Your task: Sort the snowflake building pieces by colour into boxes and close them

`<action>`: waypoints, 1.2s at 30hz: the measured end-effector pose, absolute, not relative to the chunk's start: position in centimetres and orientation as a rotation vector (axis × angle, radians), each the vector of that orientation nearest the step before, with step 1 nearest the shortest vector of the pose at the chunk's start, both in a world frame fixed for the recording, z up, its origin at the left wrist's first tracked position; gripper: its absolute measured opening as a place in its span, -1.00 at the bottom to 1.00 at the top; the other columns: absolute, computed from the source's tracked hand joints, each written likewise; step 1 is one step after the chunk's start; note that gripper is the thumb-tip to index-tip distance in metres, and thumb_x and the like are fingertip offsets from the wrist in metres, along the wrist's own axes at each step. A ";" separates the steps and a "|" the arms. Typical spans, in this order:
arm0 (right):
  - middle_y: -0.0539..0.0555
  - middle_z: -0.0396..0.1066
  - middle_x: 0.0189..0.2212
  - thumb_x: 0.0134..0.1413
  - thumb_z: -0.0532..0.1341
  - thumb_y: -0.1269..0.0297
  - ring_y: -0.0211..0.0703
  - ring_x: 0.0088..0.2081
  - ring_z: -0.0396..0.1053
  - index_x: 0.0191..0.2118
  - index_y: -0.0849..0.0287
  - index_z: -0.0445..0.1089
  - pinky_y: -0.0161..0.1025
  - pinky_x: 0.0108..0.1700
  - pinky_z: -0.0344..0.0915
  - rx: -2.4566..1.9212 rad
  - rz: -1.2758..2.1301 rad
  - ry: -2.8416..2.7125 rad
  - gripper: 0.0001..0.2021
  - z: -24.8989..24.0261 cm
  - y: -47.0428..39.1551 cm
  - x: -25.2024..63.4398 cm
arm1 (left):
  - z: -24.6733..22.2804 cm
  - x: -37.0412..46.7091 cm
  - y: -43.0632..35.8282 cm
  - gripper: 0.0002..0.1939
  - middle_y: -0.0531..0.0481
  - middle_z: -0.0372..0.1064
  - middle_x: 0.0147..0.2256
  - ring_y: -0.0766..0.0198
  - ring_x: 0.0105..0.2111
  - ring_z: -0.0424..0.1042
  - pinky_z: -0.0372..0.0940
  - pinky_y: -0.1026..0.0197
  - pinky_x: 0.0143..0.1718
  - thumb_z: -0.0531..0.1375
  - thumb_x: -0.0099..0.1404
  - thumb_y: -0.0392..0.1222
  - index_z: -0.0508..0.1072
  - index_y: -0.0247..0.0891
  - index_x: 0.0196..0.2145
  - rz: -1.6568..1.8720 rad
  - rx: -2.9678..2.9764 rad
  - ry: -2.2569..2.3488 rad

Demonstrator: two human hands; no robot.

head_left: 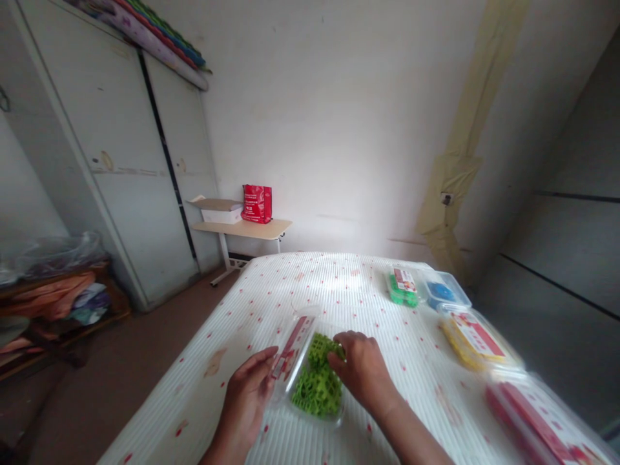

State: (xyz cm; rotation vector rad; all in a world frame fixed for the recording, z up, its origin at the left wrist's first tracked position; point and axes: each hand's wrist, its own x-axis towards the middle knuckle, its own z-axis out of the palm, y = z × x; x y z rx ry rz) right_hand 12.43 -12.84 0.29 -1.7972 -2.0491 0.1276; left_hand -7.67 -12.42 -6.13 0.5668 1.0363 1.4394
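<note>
A clear plastic box (334, 420) holding bright green, lacy pieces (317, 387) lies open on the bed's striped cover. Its lid (291, 345), with a red and white label, tilts up on the left side. My left hand (249, 394) holds the lid's left edge between thumb and fingers. Over the box's upper right edge, my right hand (361, 368) has its fingers curled at the green pieces; its fingertips touch the top piece or the rim, which one I cannot tell.
Along the right edge of the bed (310, 278) stand closed boxes with green (403, 287), blue (442, 290), yellow (477, 339) and pink (542, 420) contents. Behind, a small table (266, 229) bears a red bag (257, 204) and a white box (220, 213).
</note>
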 end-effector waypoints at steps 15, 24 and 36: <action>0.02 0.34 -0.51 0.00 0.12 0.28 -0.28 -0.53 0.33 -0.36 0.19 0.28 -0.38 -0.52 0.10 -1.543 0.641 -1.864 -0.90 -0.2 -13.7 10.2 | -5.8 -8.0 -12.4 -0.62 -0.02 0.50 -0.47 0.38 -0.53 0.42 0.21 0.44 -0.57 0.37 -0.23 -0.27 0.48 -0.36 -0.36 1.546 0.483 1.010; 0.01 0.40 -0.47 0.00 0.09 0.48 -0.26 -0.35 0.30 -0.43 0.14 0.41 -0.37 -0.31 0.15 -1.295 0.255 -2.217 -0.82 1.5 -14.2 11.6 | -6.1 -7.9 -12.3 -0.63 -0.02 0.48 -0.49 0.32 -0.47 0.43 0.24 0.38 -0.52 0.36 -0.21 -0.24 0.48 -0.34 -0.35 1.523 0.516 1.020; 0.02 0.41 -0.49 0.01 0.07 0.32 -0.24 -0.44 0.33 -0.38 0.18 0.39 -0.32 -0.36 0.20 -1.408 0.482 -1.776 -0.84 1.9 -12.6 16.3 | -5.4 -6.6 -13.5 -0.61 0.04 0.43 -0.55 0.43 -0.66 0.27 0.09 0.41 -0.67 0.29 -0.13 -0.03 0.50 -0.32 -0.34 1.468 0.810 1.302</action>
